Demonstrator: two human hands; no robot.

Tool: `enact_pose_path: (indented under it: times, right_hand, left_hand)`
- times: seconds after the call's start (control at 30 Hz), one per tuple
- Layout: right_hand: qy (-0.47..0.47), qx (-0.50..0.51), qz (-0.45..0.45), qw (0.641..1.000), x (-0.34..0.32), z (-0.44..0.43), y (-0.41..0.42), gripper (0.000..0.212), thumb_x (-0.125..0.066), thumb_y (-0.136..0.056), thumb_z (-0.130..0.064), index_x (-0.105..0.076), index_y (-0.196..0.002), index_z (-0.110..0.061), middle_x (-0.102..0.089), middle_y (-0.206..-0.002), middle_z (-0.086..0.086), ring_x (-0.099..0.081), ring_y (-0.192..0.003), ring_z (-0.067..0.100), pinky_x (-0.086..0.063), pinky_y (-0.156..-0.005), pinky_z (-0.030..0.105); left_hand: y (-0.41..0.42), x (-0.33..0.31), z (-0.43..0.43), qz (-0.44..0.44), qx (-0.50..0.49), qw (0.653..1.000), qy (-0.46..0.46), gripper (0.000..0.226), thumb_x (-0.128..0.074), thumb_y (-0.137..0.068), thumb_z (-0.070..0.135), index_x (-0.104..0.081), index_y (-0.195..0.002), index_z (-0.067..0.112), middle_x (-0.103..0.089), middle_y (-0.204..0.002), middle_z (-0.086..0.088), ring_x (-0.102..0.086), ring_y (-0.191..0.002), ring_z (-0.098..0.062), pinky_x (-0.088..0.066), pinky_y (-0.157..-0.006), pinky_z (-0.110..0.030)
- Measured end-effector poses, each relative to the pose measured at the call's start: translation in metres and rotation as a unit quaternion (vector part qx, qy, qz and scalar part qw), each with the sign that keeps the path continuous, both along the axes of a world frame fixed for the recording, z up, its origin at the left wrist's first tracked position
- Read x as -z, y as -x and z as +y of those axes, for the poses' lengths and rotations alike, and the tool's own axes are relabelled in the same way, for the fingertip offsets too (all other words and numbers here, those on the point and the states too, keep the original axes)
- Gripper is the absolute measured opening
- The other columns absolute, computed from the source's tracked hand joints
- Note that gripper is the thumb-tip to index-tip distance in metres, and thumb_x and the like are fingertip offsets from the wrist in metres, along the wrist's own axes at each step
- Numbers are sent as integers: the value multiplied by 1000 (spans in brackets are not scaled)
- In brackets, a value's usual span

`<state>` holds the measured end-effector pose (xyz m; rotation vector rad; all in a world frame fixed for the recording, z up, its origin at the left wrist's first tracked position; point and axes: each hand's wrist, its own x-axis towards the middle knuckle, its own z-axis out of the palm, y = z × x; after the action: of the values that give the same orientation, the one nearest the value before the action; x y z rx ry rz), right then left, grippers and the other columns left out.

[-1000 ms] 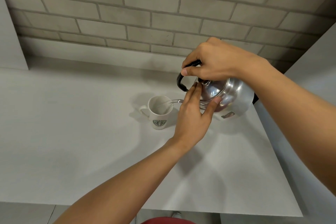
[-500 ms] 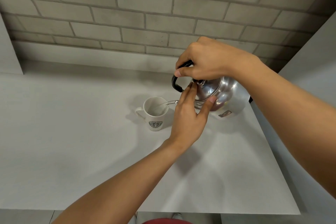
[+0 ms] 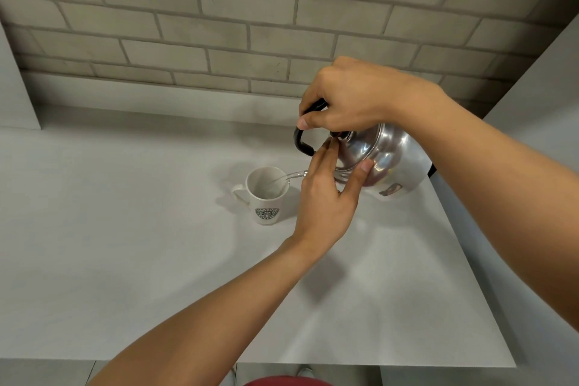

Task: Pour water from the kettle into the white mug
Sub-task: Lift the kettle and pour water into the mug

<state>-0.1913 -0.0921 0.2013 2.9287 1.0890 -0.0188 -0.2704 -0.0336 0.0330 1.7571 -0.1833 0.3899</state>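
A shiny steel kettle (image 3: pixel 388 160) with a black handle hangs tilted to the left above the counter. My right hand (image 3: pixel 347 100) grips that handle from above. My left hand (image 3: pixel 326 197) presses its fingers and thumb against the kettle's lid and hides the spout. A thin stream of water (image 3: pixel 289 177) runs from behind the left hand into the white mug (image 3: pixel 266 197). The mug stands upright on the counter, left of the kettle, with a green logo on its front and its handle pointing left.
The white counter (image 3: pixel 125 244) ends at a front edge near me and a right edge under the kettle. A grey brick wall (image 3: pixel 235 25) rises behind it. A white panel stands at the far left, another at the right.
The kettle stays tilted and the water keeps running into the mug. Both hands hold their grips. The whole scene has slid slightly left in view.
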Motion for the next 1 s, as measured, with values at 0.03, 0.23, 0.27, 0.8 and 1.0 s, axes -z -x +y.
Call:
enact_pose_path:
  times: [0.03,0.23,0.27,0.8,1.0]
  right_hand:
    - [3,1,1,1000,-1,1,0,28,-63,-94,-52,-81,-102,-33,-77,-83,-5,-66,-84,19,-53,-70,34]
    - [11,2,2,1000,-5,3,1,29,-63,-94,-52,-81,-103,-31,-76,-84,-4,-65,-84,20,-56,-76,40]
    - [12,2,3,1000,-5,4,1,29,-63,-95,-52,-81,-103,-31,-77,-85,-4,-65,-84,20,-56,-77,41]
    - [19,-9,-16,1000,-9,6,-4,29,-64,-93,-53,-81,-102,-30,-73,-79,-6,-60,-79,20,-45,-68,32]
    - [24,-11,-10,1000,-10,9,-4,30,-65,-94,-52,-81,-104,-29,-74,-81,-6,-63,-80,18,-52,-72,35]
  left_hand:
    - [0,0,0,-1,-1,1000,3,51,-62,-101,48,-57,-142,19,-62,-131,3,-63,-116,-17,-52,-93,-28]
    - [-1,-1,-1,-5,-4,1000,13,49,-61,-101,49,-58,-139,18,-62,-127,4,-63,-113,-18,-56,-91,-38]
    - [-1,-1,-2,-5,-3,1000,17,50,-61,-101,49,-58,-140,18,-62,-127,4,-63,-113,-19,-56,-92,-38]
    - [-5,-6,-4,-24,-6,999,33,43,-61,-101,48,-61,-133,18,-62,-120,7,-62,-103,-13,-54,-86,-29]
    - [-6,-5,-3,-25,-10,999,28,43,-61,-101,48,-61,-131,18,-63,-118,8,-59,-95,-8,-50,-82,-22]
